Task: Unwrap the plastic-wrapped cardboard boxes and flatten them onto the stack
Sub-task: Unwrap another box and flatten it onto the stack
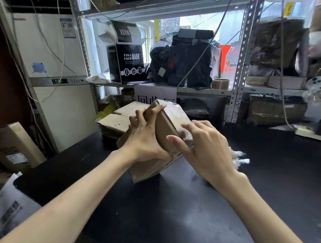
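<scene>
Unwrapping step: left hand (145, 141) clamps the wrapped box (165, 129); right hand (203, 147), fingers spread, presses film (174, 111) at 3 o'clock. Next probably needs a pinch-and-peel.

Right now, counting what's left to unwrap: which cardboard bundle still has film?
The bundle the left hand grips, right hand touching it; the flattened stack behind is bare.
</scene>
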`<state>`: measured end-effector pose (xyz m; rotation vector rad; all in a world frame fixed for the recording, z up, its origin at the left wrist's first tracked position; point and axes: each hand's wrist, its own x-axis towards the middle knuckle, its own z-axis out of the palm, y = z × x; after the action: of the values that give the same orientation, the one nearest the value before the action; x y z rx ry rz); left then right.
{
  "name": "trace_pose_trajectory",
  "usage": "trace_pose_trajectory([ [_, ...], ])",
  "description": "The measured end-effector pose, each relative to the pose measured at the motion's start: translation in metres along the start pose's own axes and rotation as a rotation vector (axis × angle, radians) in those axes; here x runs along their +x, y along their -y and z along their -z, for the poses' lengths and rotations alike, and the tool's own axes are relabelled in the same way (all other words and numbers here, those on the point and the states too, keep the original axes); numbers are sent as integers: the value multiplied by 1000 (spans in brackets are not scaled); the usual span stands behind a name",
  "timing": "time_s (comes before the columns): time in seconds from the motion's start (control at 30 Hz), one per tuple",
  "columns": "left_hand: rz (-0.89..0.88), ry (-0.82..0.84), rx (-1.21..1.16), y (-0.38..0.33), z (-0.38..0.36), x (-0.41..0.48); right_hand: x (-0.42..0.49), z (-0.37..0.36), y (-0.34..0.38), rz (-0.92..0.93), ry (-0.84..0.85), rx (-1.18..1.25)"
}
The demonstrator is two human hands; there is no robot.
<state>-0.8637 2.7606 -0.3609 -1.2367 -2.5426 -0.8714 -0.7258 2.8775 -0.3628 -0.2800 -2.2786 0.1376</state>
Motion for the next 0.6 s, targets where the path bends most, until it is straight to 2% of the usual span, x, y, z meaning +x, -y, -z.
trace_pose_trajectory([
  [0.13,-5,-71,22,-14,-13,-1,3,4,1,-114,98,-152],
  [0.27,-29,-89,83,-16,-19,2,2,13,-2,-188,84,-135],
  [0.33,-28,-85,87,-16,-19,2,4,14,-7,-229,144,-109],
  [0.4,-31,-90,93,-16,-19,1,7,13,-13,-301,202,13],
  [0.5,-31,-78,103,-15,-17,-1,10,8,-21,-415,259,343],
  [0.6,-31,-73,112,-14,-16,-2,12,4,-25,-507,221,613],
])
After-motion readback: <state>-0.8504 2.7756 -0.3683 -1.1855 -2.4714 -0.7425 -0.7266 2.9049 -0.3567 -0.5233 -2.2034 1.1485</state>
